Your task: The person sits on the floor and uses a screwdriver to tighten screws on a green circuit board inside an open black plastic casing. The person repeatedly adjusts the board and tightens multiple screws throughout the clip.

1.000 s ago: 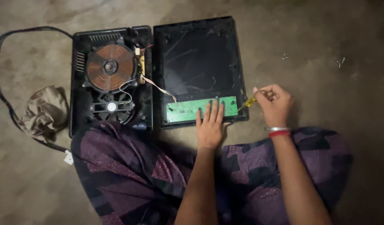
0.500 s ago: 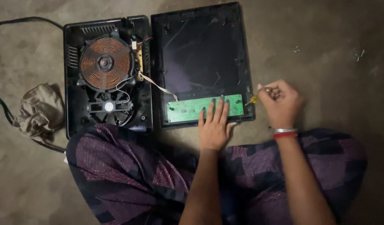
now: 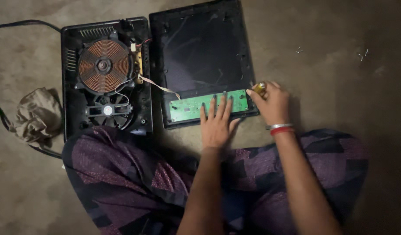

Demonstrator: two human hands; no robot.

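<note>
An opened induction cooker lies on the floor. Its base (image 3: pixel 74 93) shows a copper coil (image 3: pixel 103 65) and a fan (image 3: pixel 107 109). Beside it lies the black top panel (image 3: pixel 200 52), face down, with a green circuit board (image 3: pixel 189 107) along its near edge. My left hand (image 3: pixel 217 122) rests flat with the fingers spread on the board's right part. My right hand (image 3: pixel 270 102) is closed around a yellow-handled screwdriver (image 3: pixel 260 87) at the board's right end. A thin ribbon cable (image 3: pixel 159 87) runs from base to board.
A crumpled brown cloth (image 3: pixel 35 115) lies left of the base, over a black power cord (image 3: pixel 17 26). A few small screws (image 3: pixel 361 54) are scattered on the concrete floor at the right. My crossed legs in purple patterned cloth (image 3: pixel 122 174) fill the foreground.
My right hand with the screwdriver has shifted left, onto the right end of the green board. My left hand stays pressed on the board. The view has moved in closer.
</note>
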